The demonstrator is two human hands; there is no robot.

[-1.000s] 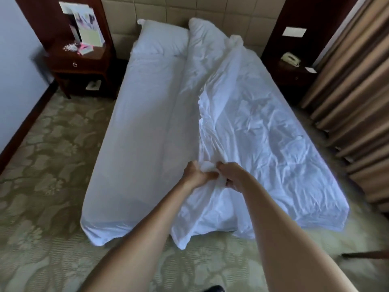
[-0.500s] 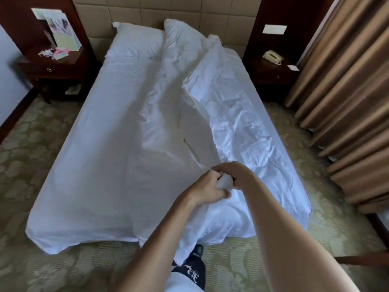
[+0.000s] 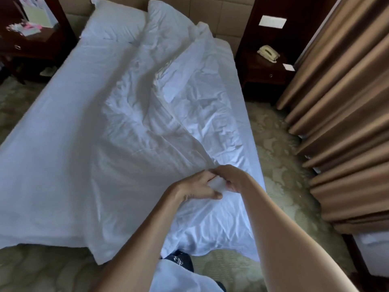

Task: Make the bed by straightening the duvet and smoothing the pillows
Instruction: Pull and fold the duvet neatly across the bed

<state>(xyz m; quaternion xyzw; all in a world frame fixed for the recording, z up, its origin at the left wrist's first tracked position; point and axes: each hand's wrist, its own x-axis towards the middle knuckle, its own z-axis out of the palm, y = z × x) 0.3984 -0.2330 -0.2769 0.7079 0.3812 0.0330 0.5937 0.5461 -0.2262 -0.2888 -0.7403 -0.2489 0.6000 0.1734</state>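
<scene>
No legible writing appears (a white mark on the dark shoe (image 3: 177,260) is unreadable). Left hand (image 3: 196,186) and right hand (image 3: 230,178) meet near the bed's (image 3: 42,154) foot, both pinching a fold of the rumpled white duvet (image 3: 189,114), which lies along the bed's right half. Two pillows (image 3: 117,20) rest at the padded headboard (image 3: 223,15); patterned carpet (image 3: 280,165), curtains (image 3: 345,102), and a nightstand (image 3: 259,70) bearing a telephone (image 3: 268,53).

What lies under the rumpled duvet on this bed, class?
The duvet lies on the white sheeted mattress, bare on its left half. Both hands, left hand and right hand, hold the duvet near the foot. Its top edge overlaps a pillow. What the mattress holds beneath cannot be seen.
</scene>
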